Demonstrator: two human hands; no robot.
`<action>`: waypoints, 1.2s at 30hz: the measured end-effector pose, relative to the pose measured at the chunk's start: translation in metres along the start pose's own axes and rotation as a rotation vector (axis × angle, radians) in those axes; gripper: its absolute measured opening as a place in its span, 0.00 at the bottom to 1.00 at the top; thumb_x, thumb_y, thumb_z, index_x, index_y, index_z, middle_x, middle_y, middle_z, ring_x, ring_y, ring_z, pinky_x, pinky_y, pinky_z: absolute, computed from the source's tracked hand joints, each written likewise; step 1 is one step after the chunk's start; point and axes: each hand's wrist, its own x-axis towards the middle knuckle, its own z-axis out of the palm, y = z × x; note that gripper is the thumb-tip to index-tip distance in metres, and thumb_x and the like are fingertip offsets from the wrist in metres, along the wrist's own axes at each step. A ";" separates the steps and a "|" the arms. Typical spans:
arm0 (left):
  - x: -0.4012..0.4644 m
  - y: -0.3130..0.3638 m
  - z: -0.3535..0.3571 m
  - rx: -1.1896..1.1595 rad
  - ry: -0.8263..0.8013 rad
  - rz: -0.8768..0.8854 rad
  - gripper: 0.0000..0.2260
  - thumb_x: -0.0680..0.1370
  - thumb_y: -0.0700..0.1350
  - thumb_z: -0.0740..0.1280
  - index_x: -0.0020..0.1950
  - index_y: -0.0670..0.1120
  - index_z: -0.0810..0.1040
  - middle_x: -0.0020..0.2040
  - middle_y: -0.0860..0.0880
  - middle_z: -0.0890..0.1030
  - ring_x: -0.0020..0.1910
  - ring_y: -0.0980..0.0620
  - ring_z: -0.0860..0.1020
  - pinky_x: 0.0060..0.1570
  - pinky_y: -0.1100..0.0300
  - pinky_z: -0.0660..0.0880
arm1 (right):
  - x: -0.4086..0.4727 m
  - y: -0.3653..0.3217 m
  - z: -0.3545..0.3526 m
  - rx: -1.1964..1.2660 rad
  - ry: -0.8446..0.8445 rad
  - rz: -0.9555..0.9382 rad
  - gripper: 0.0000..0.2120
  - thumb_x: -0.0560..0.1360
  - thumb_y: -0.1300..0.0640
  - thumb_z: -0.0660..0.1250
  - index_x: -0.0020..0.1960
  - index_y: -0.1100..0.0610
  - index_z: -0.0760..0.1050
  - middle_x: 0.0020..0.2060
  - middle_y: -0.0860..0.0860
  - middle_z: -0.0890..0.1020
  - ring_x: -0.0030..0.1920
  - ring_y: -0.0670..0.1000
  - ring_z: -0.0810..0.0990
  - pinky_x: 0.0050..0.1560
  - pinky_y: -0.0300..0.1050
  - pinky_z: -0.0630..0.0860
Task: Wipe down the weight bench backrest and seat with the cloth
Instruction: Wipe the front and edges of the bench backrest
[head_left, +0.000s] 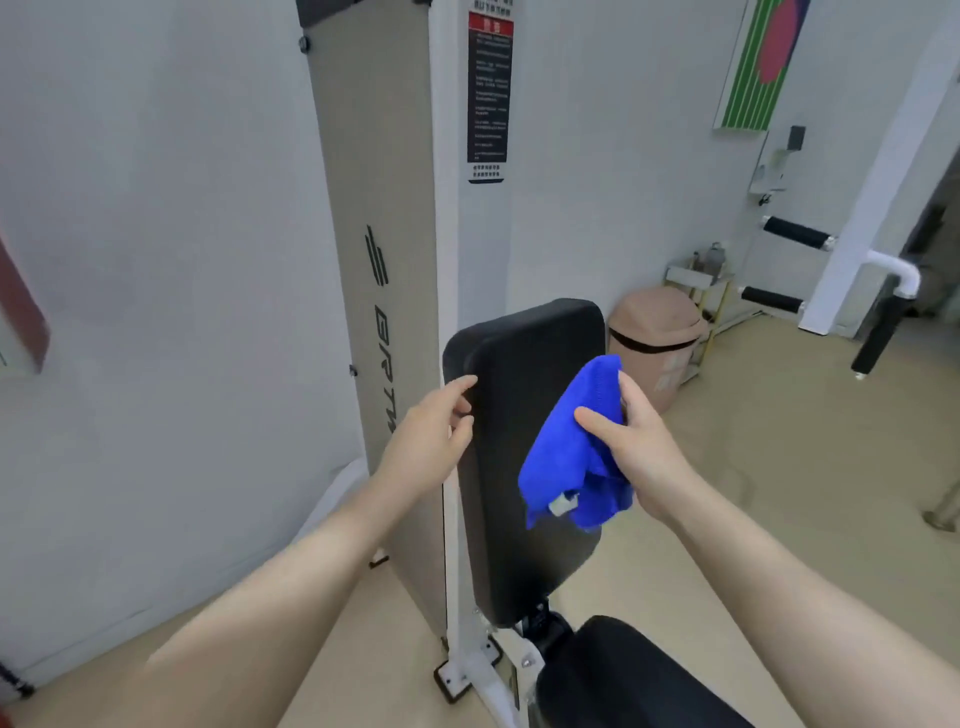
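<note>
The seat (623, 675) sits at the bottom centre, not yet reached. Your right hand (639, 441) is clamped on the bunched blue cloth (571, 457) against the upright backrest (519, 441) mid-frame; flatten the cloth for fuller contact. Your left hand (431, 431), fingers loosely open, steadies the pad's left edge; I judge top-down strokes best.

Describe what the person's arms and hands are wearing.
Nothing shows on them. The left hand and right hand are bare, with no gloves, rings or watch in view. Both forearms are uncovered to the frame's edge; no sleeve shows.
</note>
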 end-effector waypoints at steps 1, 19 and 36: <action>0.022 -0.010 -0.005 0.037 -0.003 0.047 0.24 0.78 0.42 0.61 0.74 0.51 0.61 0.59 0.51 0.74 0.52 0.54 0.74 0.53 0.63 0.70 | 0.022 0.003 0.007 -0.178 0.072 -0.042 0.23 0.75 0.61 0.63 0.69 0.51 0.65 0.58 0.47 0.77 0.55 0.49 0.77 0.51 0.41 0.73; 0.110 -0.048 -0.008 -0.126 -0.254 -0.078 0.26 0.68 0.55 0.73 0.61 0.50 0.68 0.46 0.54 0.78 0.42 0.56 0.77 0.41 0.59 0.75 | 0.193 -0.041 0.070 -1.238 -0.203 -0.510 0.20 0.78 0.59 0.52 0.63 0.45 0.73 0.54 0.49 0.73 0.55 0.53 0.68 0.52 0.45 0.59; 0.114 -0.008 -0.002 -0.229 -0.113 -0.323 0.23 0.63 0.59 0.72 0.55 0.58 0.73 0.51 0.57 0.80 0.51 0.59 0.78 0.47 0.64 0.74 | 0.205 -0.024 0.050 -1.100 -0.117 -0.724 0.19 0.77 0.57 0.50 0.56 0.52 0.78 0.50 0.53 0.74 0.51 0.55 0.72 0.46 0.46 0.61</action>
